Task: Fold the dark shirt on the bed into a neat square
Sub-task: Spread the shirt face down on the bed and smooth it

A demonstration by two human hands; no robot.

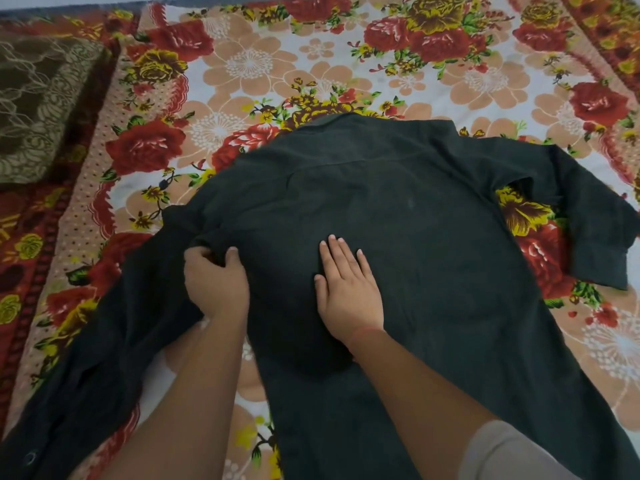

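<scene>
Floral-printed bedsheet (311,64) carries the dark cotton shirt (398,220), back up, collar away. Left hand (214,282) fingers pinch its left sleeve seam; right hand (346,289) lies flat mid-back, fingers together, marking the fold line rightward.

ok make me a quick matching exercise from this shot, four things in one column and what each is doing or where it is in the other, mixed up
Column one:
1. left hand
2. right hand
3. right sleeve of the dark shirt
4. brown patterned cushion

Column two:
a. lies spread out on the floral bedsheet, off to the right
b. pinches a bunch of cloth at the shirt's left side
c. sits at the far left edge of the bed
d. rests flat, palm down, on the back of the shirt

Pairs: 1-b, 2-d, 3-a, 4-c
</scene>
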